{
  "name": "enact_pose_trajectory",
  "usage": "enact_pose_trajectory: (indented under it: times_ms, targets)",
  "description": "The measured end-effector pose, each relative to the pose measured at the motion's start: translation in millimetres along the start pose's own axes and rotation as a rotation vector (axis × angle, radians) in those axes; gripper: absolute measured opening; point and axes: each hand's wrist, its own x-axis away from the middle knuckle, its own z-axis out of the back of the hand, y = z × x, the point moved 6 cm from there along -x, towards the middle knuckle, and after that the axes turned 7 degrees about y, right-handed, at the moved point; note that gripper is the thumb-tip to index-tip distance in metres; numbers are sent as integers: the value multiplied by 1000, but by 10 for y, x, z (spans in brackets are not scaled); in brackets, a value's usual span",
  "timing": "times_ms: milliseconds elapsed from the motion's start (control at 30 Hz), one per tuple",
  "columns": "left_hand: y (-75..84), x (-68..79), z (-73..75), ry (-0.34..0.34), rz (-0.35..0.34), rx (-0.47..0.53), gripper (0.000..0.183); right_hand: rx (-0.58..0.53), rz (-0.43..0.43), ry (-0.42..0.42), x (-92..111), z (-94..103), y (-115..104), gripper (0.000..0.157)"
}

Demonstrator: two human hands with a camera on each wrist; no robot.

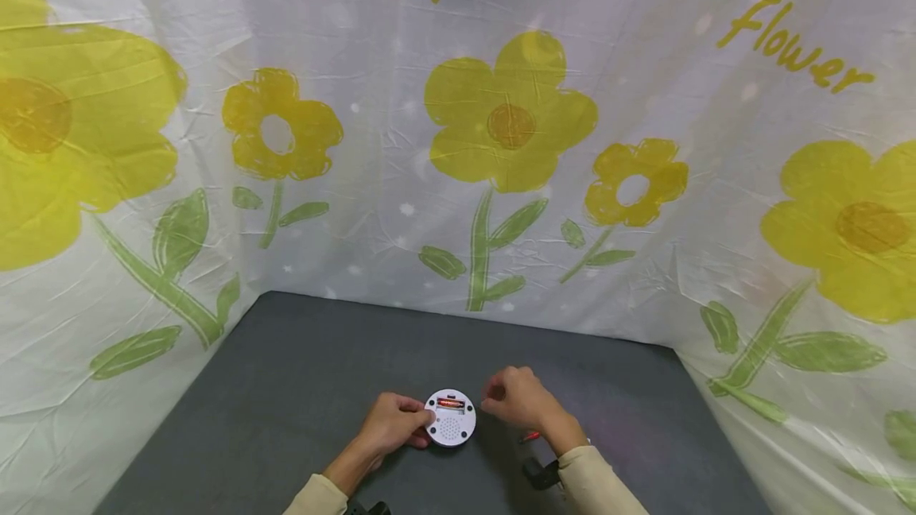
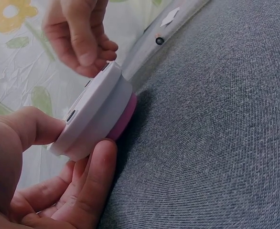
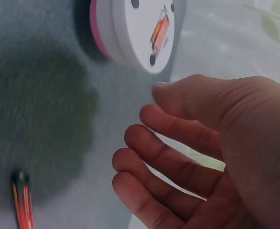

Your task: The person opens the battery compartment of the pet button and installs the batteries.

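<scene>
My left hand (image 1: 392, 424) holds a round white device (image 1: 449, 427) with a pink lower rim, thumb on its upturned face and fingers below. In the head view, that face shows a speaker grille of small holes, several dark round feet and an uncovered battery slot. A red battery (image 1: 451, 403) lies in the slot. Just right of the device hovers my right hand (image 1: 524, 400), its fingers loosely curved. Nothing shows between thumb and fingers in the right wrist view. A second red battery (image 3: 23, 202) lies on the dark cloth, partly under the right forearm in the head view.
Dark grey cloth (image 1: 308, 372) covers the table. A white flat piece (image 2: 170, 17) lies farther off in the left wrist view. Hanging sheets (image 1: 379, 245) printed with yellow flowers enclose the back and sides. A black strap (image 1: 541, 474) circles the right wrist.
</scene>
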Motion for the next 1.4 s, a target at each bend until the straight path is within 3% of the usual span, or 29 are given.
enact_pose_trajectory:
  times_ms: [233,400,467,700,767,933,1033,1167,1400]
  targets:
    - [9,10,8,2,-1,8,23,28,34,-25,134,115,123,2]
    - [-5,1,15,8,3,7,24,13,65,-44,225,153,242,11]
    - [-12,-2,19,12,4,5,24,16,110,-41,230,91,405,11]
    - [-37,-12,23,19,5,5,23,20,5,-95,346,62,477,21]
    - [-37,-10,21,18,5,3,23,37,29,-97,327,-80,683,19]
    - [-38,-12,17,17,5,5,23,64,66,-88,223,-600,1470,21]
    - [-41,-16,14,19,3,7,24,85,90,-61,196,-757,1720,25]
    - [-28,-9,9,15,6,4,25,97,135,14,236,-754,1711,28]
    - [-17,-2,10,19,13,8,24,79,205,91,350,-607,1448,22]
